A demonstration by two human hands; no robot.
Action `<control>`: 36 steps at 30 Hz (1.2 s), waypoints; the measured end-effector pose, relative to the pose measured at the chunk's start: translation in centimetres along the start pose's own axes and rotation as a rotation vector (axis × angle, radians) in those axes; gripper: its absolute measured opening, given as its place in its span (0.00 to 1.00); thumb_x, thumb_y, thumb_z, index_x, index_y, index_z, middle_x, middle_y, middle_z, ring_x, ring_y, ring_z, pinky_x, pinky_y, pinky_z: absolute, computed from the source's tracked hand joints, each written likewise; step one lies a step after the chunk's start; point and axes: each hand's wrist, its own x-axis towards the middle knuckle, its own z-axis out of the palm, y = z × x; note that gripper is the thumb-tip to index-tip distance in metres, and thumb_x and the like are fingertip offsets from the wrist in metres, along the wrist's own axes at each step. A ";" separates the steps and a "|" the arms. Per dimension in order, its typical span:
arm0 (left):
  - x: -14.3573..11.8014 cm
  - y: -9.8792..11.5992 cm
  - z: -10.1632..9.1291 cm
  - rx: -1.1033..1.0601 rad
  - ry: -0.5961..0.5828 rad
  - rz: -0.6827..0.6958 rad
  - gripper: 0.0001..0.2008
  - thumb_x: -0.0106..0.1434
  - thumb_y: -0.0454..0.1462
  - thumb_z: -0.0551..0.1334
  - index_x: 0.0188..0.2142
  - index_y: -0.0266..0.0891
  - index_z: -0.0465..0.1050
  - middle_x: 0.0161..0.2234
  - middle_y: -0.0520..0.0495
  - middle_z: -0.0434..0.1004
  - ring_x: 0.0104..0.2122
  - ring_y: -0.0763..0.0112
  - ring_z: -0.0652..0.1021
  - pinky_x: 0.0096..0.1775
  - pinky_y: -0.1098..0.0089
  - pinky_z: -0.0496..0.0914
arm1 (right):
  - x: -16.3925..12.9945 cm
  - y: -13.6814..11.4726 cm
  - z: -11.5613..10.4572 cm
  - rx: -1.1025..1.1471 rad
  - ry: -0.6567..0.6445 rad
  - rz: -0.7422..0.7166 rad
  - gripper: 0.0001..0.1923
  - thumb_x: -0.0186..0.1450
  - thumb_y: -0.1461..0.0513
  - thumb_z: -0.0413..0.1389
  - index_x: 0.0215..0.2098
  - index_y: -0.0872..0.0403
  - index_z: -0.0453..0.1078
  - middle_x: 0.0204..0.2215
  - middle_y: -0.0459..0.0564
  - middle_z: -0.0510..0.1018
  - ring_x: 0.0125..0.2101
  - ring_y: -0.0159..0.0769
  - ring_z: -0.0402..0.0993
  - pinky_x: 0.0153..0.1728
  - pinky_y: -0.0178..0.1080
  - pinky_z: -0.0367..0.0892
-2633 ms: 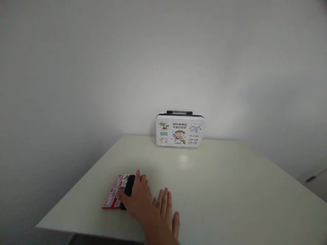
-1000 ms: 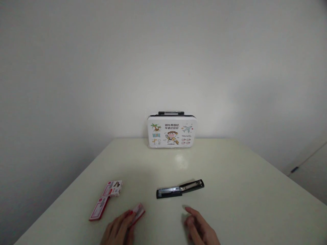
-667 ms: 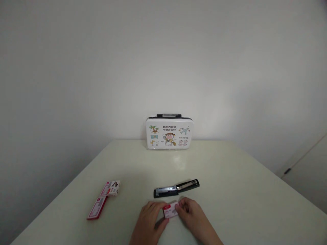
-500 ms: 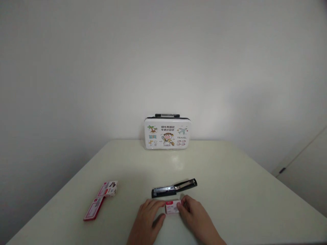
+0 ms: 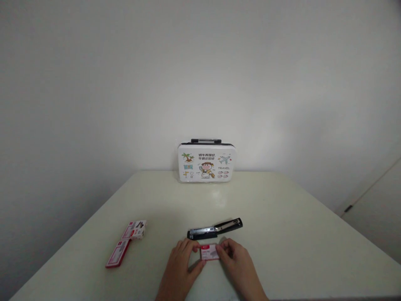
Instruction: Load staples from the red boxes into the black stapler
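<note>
Between my two hands is a small red and white staple box (image 5: 209, 252), its printed face turned up. My left hand (image 5: 183, 263) has its thumb and fingers closed on the left end of the box. At the right end, my right hand (image 5: 235, 260) pinches it between thumb and curled fingers. Just beyond the box lies a black stapler (image 5: 215, 229), opened out flat with its metal magazine showing. Whether the box's ends are open cannot be seen, since fingers cover them.
More red and white boxes (image 5: 118, 253) lie at the left of the white table (image 5: 269, 209). A white case with cartoon prints (image 5: 206, 164) and a black handle stands upright at the back, against the wall.
The box has shifted slightly left and away from me, with its printed face now more squarely in view. My left thumb has moved in to its lower left corner.
</note>
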 end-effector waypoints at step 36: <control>-0.2 -0.6 0.0 0.002 -0.029 0.041 0.11 0.61 0.39 0.70 0.43 0.46 0.75 0.44 0.47 0.76 0.47 0.57 0.74 0.50 0.58 0.67 | 1.6 -3.2 -4.7 -0.334 -0.211 -0.232 0.07 0.64 0.59 0.59 0.36 0.45 0.80 0.24 0.42 0.79 0.26 0.34 0.74 0.27 0.34 0.55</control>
